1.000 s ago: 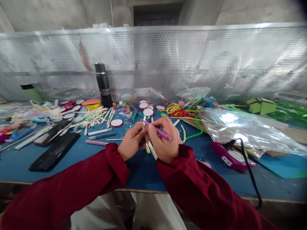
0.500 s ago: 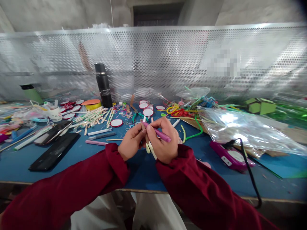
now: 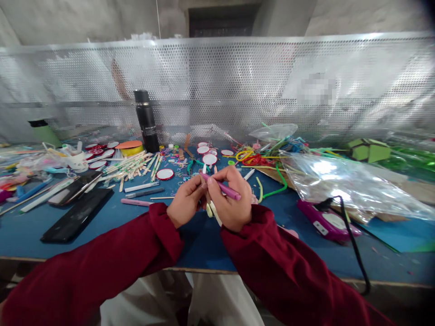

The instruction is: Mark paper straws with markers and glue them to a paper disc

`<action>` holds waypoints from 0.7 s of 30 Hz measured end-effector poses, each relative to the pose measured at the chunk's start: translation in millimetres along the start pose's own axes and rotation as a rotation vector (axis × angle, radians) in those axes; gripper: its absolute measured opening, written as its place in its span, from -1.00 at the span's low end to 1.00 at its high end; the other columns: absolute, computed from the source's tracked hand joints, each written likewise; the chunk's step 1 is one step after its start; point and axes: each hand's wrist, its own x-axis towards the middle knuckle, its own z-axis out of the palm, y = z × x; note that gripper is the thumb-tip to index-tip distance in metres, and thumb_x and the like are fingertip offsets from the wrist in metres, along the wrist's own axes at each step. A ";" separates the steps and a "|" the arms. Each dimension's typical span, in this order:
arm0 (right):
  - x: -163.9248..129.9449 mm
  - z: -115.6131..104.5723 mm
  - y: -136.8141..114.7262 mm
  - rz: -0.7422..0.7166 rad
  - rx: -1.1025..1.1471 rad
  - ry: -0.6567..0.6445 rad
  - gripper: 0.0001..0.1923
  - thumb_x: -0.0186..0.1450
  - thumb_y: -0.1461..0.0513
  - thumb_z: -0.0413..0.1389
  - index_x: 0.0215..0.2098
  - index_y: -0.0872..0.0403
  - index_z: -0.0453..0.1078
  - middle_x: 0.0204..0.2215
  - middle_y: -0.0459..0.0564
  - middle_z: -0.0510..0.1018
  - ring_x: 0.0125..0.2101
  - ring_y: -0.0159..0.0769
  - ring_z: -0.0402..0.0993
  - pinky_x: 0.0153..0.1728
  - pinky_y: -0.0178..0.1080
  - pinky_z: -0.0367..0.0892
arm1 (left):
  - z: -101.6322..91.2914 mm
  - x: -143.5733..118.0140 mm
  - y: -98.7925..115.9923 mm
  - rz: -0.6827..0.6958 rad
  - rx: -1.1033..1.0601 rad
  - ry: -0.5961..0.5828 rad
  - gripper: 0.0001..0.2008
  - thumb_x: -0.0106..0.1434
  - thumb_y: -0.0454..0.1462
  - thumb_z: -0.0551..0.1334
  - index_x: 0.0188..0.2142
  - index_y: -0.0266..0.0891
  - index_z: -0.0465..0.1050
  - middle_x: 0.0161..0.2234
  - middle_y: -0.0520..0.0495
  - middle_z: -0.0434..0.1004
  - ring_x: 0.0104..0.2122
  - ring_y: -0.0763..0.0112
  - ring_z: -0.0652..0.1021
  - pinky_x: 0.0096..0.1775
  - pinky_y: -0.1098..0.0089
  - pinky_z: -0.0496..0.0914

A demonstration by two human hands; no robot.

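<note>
The table (image 3: 102, 226) is blue. On it the flask (image 3: 147, 121) is black, with white discs (image 3: 165, 174) rimmed in red just beside it. The marker (image 3: 227, 190) is pink, the sleeves (image 3: 272, 258) are dark red. The box (image 3: 369, 150) is green, the screen (image 3: 217, 81) behind is silver with small holes.

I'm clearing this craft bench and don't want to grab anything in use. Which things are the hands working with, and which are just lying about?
In use:
left hand and right hand
pink marker in the right hand
pale craft sticks held between both hands

Lying about:
black bottle
black phone
clear plastic bag
purple tool with its cord
</note>
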 end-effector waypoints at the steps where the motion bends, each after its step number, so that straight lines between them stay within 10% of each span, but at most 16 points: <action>1: 0.0 0.1 0.2 0.005 -0.003 0.003 -0.88 0.30 0.24 0.12 -0.41 0.01 0.31 -0.51 -0.14 0.48 -0.48 -0.34 0.40 -0.39 -0.23 0.25 | 0.1 -0.2 0.5 -0.003 0.004 -0.001 -0.57 0.27 0.11 0.22 -0.32 -0.23 0.31 -0.58 0.12 0.33 -0.65 0.57 0.32 -0.61 0.48 0.14; 21: 0.8 -0.6 -0.6 0.025 -0.012 0.002 -0.87 0.31 0.22 0.11 -0.42 0.02 0.31 -0.50 -0.13 0.49 -0.48 -0.34 0.40 -0.39 -0.23 0.26 | 0.0 -0.4 2.1 -0.012 0.018 -0.006 -0.58 0.29 0.09 0.21 -0.31 -0.23 0.32 -0.57 0.10 0.36 -0.65 0.56 0.32 -0.60 0.47 0.15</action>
